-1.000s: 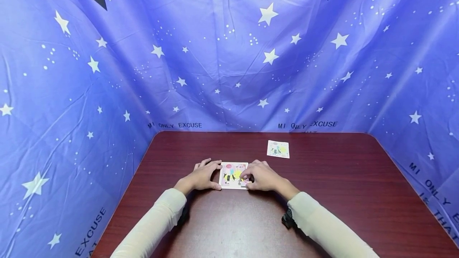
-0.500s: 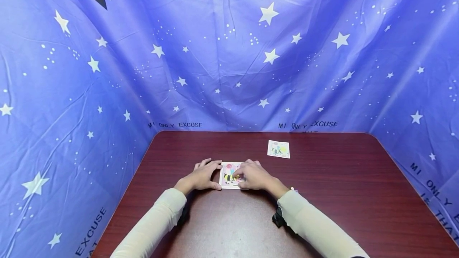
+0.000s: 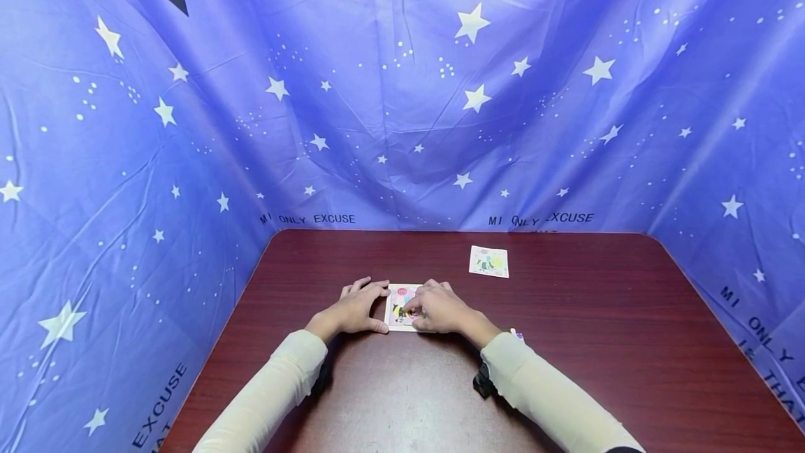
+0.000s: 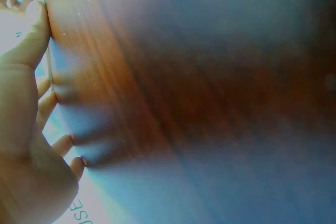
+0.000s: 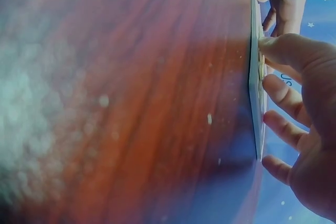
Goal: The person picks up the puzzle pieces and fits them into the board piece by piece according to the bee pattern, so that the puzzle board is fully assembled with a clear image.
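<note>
A flat puzzle board [image 3: 396, 326] with a pale border and a yellow-and-black bee picture lies at the middle of the table. Its left side is held by my left hand [image 3: 354, 308], thumb at the near corner and forefinger at the far corner. My right hand [image 3: 443, 307] lies over the board's right half and covers much of it. In the right wrist view, the right thumb and fingertips [image 5: 273, 83] press on top of the thin board [image 5: 254, 93], with low raised edges under them. Whether a loose piece is under those fingers is hidden.
A small white card [image 3: 488, 262] with a similar bee picture lies farther back, right of the board. The dark red wooden table [image 3: 566, 313] ends at a blue star-printed curtain [image 3: 377, 124] behind it and on both sides.
My right hand has slid left across the board, from its right edge toward the middle, covering more of the picture. The left hand, board and card have stayed put.
</note>
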The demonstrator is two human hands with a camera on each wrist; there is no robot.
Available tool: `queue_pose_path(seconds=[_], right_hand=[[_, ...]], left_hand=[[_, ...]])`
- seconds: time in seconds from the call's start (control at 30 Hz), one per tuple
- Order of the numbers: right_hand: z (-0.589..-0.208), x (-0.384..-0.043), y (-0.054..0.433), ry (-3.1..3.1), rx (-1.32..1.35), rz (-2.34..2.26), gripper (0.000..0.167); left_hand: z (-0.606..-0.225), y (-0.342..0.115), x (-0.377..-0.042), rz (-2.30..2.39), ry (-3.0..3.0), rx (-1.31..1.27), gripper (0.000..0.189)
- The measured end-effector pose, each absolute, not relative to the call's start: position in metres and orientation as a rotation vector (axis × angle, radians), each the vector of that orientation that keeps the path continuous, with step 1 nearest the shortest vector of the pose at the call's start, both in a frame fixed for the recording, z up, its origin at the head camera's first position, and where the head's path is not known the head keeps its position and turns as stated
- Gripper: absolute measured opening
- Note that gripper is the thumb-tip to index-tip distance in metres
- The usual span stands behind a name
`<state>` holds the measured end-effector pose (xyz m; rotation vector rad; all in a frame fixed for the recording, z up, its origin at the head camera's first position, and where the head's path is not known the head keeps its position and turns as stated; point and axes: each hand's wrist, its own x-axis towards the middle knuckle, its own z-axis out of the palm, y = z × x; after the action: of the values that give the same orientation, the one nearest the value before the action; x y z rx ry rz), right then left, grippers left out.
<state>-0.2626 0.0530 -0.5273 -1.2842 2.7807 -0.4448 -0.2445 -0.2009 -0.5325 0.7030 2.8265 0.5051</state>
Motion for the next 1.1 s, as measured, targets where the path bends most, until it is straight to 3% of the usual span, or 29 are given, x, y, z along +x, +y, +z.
queue_pose_path(seconds=[1.1], right_hand=[[-0.524,-0.251,0.049,2.835,-1.266,-0.420,0.026]], left_hand=[[-0.533,-0.202,-0.244,0.566,2.834,0.748,0.080]])
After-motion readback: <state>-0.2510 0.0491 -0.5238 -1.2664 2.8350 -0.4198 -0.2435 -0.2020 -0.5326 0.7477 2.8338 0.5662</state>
